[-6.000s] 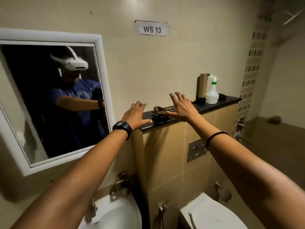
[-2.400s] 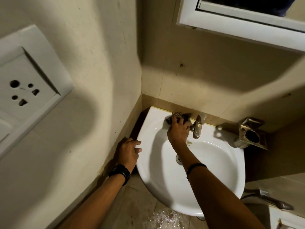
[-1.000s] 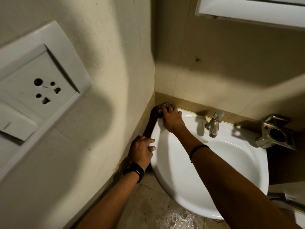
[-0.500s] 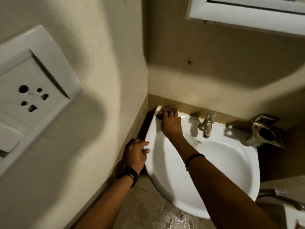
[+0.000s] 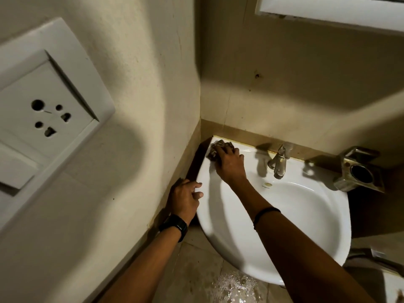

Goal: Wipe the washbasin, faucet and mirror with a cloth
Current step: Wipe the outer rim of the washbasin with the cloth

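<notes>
A white washbasin (image 5: 306, 219) is fixed in the corner of two beige walls. My right hand (image 5: 229, 162) presses a dark crumpled cloth (image 5: 215, 150) onto the basin's back left rim. My left hand (image 5: 185, 199) grips the basin's left edge, a black watch on its wrist. The metal faucet (image 5: 278, 161) stands at the back of the basin, right of my right hand and apart from it. Only the white lower frame of the mirror (image 5: 328, 12) shows at the top right.
A white wall socket plate (image 5: 43, 112) sits on the left wall. A metal holder (image 5: 358, 173) is mounted right of the basin. The floor below the basin has a wet patch (image 5: 236, 287). A metal hose fitting (image 5: 371, 256) is at the lower right.
My right hand with the cloth went from beside the faucet to the basin's back left corner and has now slid a little forward along the rim. My left hand stays on the edge.
</notes>
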